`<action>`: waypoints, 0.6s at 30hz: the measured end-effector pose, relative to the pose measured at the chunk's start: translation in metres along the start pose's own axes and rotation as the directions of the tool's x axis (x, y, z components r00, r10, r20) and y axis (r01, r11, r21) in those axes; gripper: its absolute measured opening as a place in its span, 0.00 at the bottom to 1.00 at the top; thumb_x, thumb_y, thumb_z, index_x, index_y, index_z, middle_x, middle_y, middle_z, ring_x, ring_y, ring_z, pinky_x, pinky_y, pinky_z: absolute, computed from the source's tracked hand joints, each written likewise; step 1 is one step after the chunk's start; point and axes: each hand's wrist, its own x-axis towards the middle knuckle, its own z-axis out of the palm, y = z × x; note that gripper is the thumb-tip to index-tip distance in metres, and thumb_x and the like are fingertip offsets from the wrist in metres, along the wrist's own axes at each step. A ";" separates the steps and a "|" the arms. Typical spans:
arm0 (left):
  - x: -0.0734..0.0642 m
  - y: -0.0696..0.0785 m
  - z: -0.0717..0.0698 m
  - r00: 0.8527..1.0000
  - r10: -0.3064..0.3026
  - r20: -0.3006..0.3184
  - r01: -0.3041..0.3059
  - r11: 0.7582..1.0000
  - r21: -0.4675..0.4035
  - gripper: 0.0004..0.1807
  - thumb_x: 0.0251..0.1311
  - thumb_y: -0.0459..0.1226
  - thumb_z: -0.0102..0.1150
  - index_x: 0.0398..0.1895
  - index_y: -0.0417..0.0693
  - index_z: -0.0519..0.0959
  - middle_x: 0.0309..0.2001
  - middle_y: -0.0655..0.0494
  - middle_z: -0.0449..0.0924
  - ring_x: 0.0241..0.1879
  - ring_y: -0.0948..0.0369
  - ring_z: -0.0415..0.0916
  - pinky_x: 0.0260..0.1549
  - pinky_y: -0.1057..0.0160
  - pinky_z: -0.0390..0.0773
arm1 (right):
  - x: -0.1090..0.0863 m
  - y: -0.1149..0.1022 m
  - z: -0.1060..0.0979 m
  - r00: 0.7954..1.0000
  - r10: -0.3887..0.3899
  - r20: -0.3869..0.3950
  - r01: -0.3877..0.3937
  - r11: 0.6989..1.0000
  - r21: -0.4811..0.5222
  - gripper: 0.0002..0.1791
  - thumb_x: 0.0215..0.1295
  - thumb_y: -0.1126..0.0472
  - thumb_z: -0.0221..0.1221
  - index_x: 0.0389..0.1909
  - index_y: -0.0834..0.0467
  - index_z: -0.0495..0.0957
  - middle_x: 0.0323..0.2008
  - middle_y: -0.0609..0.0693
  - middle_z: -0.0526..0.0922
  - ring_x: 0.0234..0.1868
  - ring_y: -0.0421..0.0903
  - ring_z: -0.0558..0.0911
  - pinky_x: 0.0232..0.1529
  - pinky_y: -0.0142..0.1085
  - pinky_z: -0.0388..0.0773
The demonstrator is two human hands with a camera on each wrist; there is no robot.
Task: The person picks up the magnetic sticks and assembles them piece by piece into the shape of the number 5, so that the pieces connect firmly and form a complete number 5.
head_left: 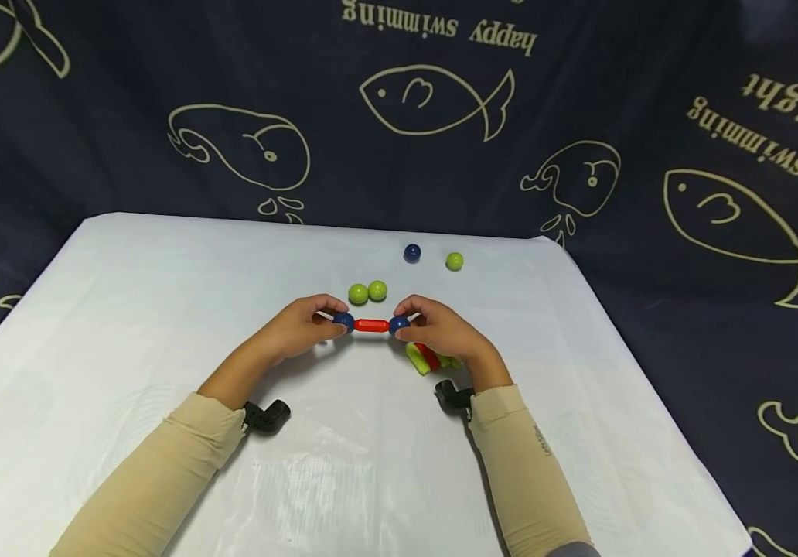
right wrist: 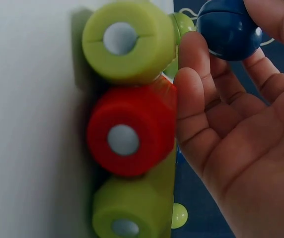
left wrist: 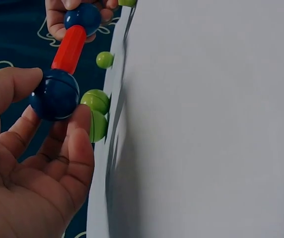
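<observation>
A red rod (head_left: 372,326) with a dark blue ball on each end is held level over the white table. My left hand (head_left: 305,329) pinches the left blue ball (left wrist: 55,95) between thumb and fingers. At the other end, my right hand (head_left: 441,329) pinches the right blue ball (right wrist: 229,29) the same way. In the left wrist view the red rod (left wrist: 70,49) joins both balls. Below my right hand lie a red rod (right wrist: 127,134) and green rods (right wrist: 127,44) side by side, with grey round ends showing in the right wrist view.
Two green balls (head_left: 359,294) sit touching just beyond the hands. Farther back are a loose blue ball (head_left: 412,253) and another green ball (head_left: 455,261). The white table (head_left: 162,309) ends at a dark cloth (head_left: 343,178) with fish drawings.
</observation>
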 end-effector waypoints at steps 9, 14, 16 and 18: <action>0.003 -0.007 0.000 0.999 -0.049 0.011 0.049 0.999 0.022 0.19 0.63 0.39 0.65 0.56 0.45 0.78 0.55 0.45 0.77 0.44 0.55 0.77 0.40 0.58 0.75 | 0.001 0.000 0.001 1.000 -0.014 -0.012 0.013 0.998 -0.057 0.13 0.65 0.62 0.65 0.49 0.54 0.76 0.46 0.50 0.80 0.42 0.50 0.79 0.43 0.40 0.78; 0.004 -0.009 0.002 0.999 -0.052 0.007 0.052 0.999 0.016 0.19 0.63 0.38 0.64 0.56 0.44 0.78 0.53 0.45 0.78 0.44 0.54 0.77 0.38 0.58 0.77 | 0.000 -0.001 0.002 0.999 -0.026 -0.032 0.022 0.993 -0.114 0.12 0.66 0.62 0.65 0.48 0.53 0.76 0.46 0.48 0.80 0.43 0.48 0.79 0.44 0.40 0.78; 0.004 -0.009 0.004 0.999 -0.047 0.000 0.047 0.999 0.024 0.18 0.63 0.37 0.64 0.56 0.44 0.78 0.52 0.46 0.78 0.42 0.54 0.77 0.37 0.59 0.77 | 0.000 -0.002 0.003 0.999 -0.030 -0.031 0.025 0.990 -0.136 0.12 0.66 0.62 0.64 0.49 0.54 0.76 0.46 0.49 0.80 0.43 0.48 0.80 0.44 0.41 0.78; 0.004 -0.010 0.005 0.999 -0.037 -0.007 0.037 0.999 0.036 0.18 0.63 0.36 0.64 0.55 0.44 0.78 0.50 0.46 0.78 0.41 0.54 0.76 0.36 0.59 0.78 | 0.001 -0.001 0.004 0.999 -0.033 -0.032 0.027 0.986 -0.162 0.12 0.66 0.62 0.64 0.49 0.53 0.76 0.47 0.49 0.80 0.44 0.48 0.80 0.45 0.41 0.78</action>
